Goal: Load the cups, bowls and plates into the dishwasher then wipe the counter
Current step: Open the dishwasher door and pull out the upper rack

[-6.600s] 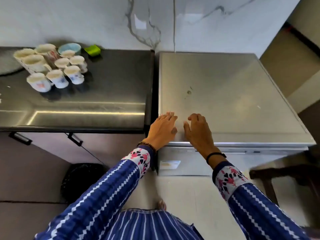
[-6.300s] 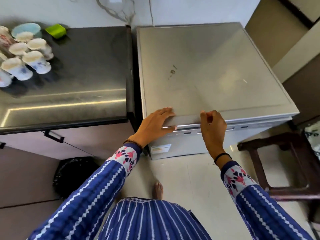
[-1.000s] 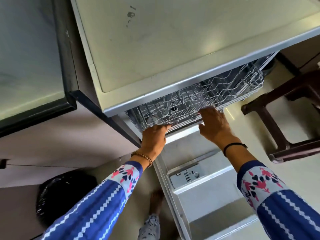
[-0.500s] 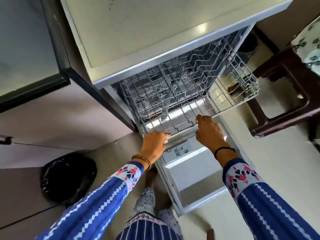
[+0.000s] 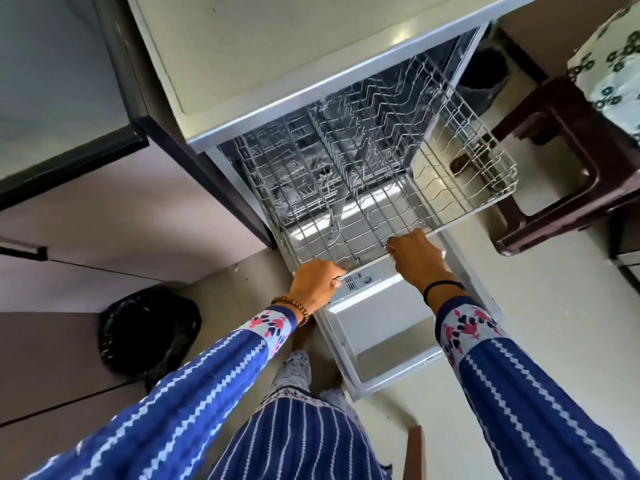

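your left hand (image 5: 317,284) is curled shut over the front rail of the wire rack (image 5: 374,188), near its left corner, fingers wrapped together around the wire. your right hand (image 5: 417,259) grips the same front rail further along to the right, fingers folded over the top of it and closed on the wire. a beaded bracelet (image 5: 292,306) sits on your left wrist and a thin black band (image 5: 443,287) on your right.

the rack sticks far out of the dishwasher (image 5: 294,57), hanging above the lowered door (image 5: 384,327), which lies flat over the floor in front of you. the rack holds no dishes that you can see; its rows of prongs stand bare, and a second rack shows dimly deeper inside the machine.

the dark counter (image 5: 59,109) lies to the left of the dishwasher, touching its side. the cups, bowls and plates are out of view. a black bin bag (image 5: 149,332) sits on the floor under the counter, left of your left arm. a dark brown stool (image 5: 568,161) stands just right of the rack's far corner.
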The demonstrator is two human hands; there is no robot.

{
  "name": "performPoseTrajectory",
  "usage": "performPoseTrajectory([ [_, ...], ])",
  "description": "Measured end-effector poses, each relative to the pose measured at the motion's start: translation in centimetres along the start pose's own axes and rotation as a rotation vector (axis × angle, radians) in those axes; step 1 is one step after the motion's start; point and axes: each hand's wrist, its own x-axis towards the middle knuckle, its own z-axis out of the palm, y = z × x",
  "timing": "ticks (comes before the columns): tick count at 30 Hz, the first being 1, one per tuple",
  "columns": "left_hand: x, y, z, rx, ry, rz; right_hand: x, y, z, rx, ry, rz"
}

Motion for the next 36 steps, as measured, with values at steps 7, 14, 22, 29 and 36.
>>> performPoseTrajectory([
  [7, -3.9, 3.2, 3.5, -0.001, -0.099, 0.065, -6.0, 2.5, 1.2, 0.003, -0.047, 0.082],
  [14, -7.6, 4.1, 6.2, -0.017, -0.119, 0.149, -11.1, 3.5, 3.9, 0.026, -0.056, 0.131],
  [22, -6.7, 4.2, 5.4, -0.043, -0.246, 0.154, -11.8, 3.6, 4.3, 0.132, -0.018, 0.163],
  [29, -8.0, 4.5, 3.8, -0.132, -0.202, 0.113, -13.4, 1.2, 2.8, 0.177, -0.047, 0.073],
  [36, -10.3, 3.0, -2.9, -0.304, 0.101, 0.011, -13.2, -6.2, -1.0, 0.317, 0.082, -0.159],
])
